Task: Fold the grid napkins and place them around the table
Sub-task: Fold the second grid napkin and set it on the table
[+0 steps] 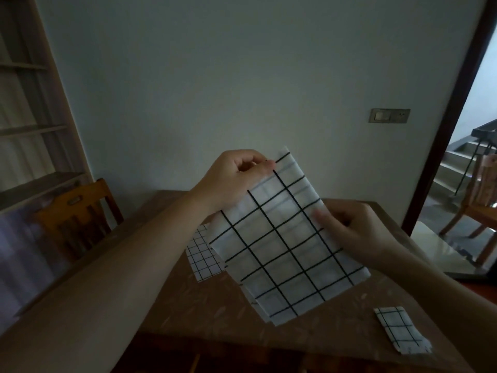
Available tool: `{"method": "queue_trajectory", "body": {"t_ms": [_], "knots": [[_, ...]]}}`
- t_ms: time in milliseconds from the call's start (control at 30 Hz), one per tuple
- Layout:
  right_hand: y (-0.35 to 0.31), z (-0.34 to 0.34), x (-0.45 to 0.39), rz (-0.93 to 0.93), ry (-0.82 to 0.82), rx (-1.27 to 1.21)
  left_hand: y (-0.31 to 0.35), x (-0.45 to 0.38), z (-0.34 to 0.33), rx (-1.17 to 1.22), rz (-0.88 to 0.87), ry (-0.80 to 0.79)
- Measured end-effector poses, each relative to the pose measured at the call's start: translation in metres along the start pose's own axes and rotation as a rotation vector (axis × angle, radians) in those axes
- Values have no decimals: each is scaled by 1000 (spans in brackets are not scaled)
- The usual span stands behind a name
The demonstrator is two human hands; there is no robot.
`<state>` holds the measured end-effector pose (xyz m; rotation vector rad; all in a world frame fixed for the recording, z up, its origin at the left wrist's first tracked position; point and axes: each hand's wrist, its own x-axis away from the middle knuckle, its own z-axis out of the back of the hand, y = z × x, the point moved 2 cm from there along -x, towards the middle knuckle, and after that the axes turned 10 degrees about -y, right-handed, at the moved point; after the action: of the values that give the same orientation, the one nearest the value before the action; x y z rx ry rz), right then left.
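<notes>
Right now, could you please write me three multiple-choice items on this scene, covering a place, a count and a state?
1. Where does the small folded napkin lie?
A. on the chair
B. near the table's right corner
C. on the shelf

2. How many grid napkins are visible?
A. one
B. five
C. three

3. The held napkin is:
A. lifted above the table
B. flat on the table
C. on the floor

Answers: B, it rests by the right edge; C, one held, two lying, one of them partly hidden; A, the left hand and right hand pinch it aloft.
</notes>
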<state>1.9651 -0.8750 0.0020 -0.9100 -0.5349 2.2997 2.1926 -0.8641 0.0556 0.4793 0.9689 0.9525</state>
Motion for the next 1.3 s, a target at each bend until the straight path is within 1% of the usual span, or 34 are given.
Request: {"method": "queue_trajectory", "body": {"t_ms": [67,100,167,200,300,333,400,433,500,567,600,667,733,800,867,1000,1067,1133,1200,1300], "knots": [[-11,3,-3,-64,-94,-60,4,2,-6,-5,-22,-44],[-16,6,-4,-92,-107,-87,6,3,-6,4,-26,-58],[-22,16,-6,-93,-87,-137,2,7,-1,61,0,-120],[-23,23,-7,-89,-58,-166,-4,11,2,123,48,-171],[-16,39,-8,-119,72,-334,-25,29,-1,571,197,-400],[-11,40,-8,-131,101,-390,-29,33,-6,673,240,-414],[-5,37,-9,-171,169,-432,-26,41,-23,754,304,-369],[-3,35,-9,-197,206,-424,-24,43,-31,745,319,-338],[1,31,-7,-239,268,-391,-25,41,-44,655,291,-340],[7,31,-5,-273,269,-367,-26,38,-48,576,287,-307],[9,31,-3,-285,230,-372,-29,36,-46,544,298,-260],[12,34,1,-314,74,-408,-31,33,-43,480,306,-195],[12,36,7,-337,-86,-432,-32,33,-41,428,309,-196],[14,37,10,-343,-160,-425,-33,34,-40,402,331,-193],[14,36,10,-349,-178,-416,-33,35,-43,417,335,-197],[14,33,10,-330,-121,-450,-22,38,-46,460,355,-207],[16,32,11,-310,-118,-468,-23,40,-43,454,364,-201],[17,33,13,-298,-143,-514,-25,43,-41,428,370,-180],[23,35,13,-300,-200,-615,-30,45,-38,414,389,-159],[26,35,13,-331,-234,-712,-28,44,-33,415,372,-182]]}}
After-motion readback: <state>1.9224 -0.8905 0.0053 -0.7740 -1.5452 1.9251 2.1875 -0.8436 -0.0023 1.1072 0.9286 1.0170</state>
